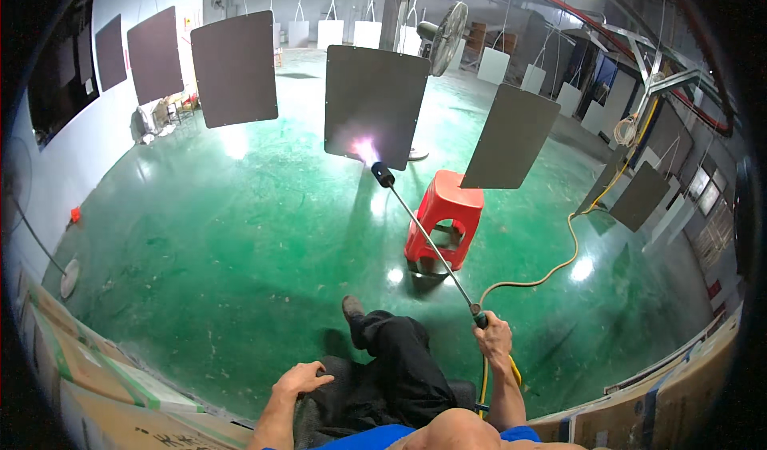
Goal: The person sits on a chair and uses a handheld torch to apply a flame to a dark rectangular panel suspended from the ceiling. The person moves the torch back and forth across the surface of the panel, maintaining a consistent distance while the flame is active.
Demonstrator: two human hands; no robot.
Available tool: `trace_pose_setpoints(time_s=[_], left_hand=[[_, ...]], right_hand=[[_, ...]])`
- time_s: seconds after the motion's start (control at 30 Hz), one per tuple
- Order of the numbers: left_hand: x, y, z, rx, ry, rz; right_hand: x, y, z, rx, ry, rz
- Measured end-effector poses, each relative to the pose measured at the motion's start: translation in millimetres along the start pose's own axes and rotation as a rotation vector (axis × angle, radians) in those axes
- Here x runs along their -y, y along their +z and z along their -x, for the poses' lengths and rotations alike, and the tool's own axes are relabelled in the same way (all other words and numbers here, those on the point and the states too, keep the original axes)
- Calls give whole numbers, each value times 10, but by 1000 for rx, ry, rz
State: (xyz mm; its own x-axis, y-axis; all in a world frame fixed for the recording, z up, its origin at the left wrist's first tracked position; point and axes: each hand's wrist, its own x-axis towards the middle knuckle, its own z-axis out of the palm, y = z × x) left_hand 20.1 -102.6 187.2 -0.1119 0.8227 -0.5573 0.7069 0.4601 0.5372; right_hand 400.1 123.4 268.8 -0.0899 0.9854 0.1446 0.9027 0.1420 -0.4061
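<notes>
My right hand point(493, 336) is wrapped round the dark handle of a gas torch point(431, 244). Its long thin metal tube slants up and to the left to a black nozzle point(383, 175). A pinkish-white flame point(365, 149) comes from that nozzle, in front of the lower edge of a dark grey hanging panel point(375, 98). Whether the flame touches the panel I cannot tell. My left hand point(300, 378) holds nothing and lies on a black textured surface beside my leg, thumb pointing right. A yellow hose point(515, 284) meets the torch near its handle.
A red plastic stool point(451, 198) stands under the torch tube. More dark panels point(234, 68) hang to the left and another panel point(513, 137) to the right. A fan point(447, 39) stands behind. Cardboard boxes point(120, 418) line the near edge. The floor point(200, 266) is glossy green.
</notes>
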Motion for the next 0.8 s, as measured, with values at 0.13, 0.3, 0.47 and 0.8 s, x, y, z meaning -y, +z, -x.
trace_pose_setpoints(time_s=[0.13, 0.3, 0.47, 0.8], left_hand=[[65, 39, -50, -7, 8, 9], [145, 70, -96, -38, 34, 8], [68, 41, -50, -8, 10, 19], [111, -17, -25, 2, -78, -4]], right_hand=[[319, -5, -215, -30, -59, -63], [588, -84, -421, -126, -109, -147], [533, -250, -403, -188, -93, -245], [-145, -640, 159, -268, 47, -363]])
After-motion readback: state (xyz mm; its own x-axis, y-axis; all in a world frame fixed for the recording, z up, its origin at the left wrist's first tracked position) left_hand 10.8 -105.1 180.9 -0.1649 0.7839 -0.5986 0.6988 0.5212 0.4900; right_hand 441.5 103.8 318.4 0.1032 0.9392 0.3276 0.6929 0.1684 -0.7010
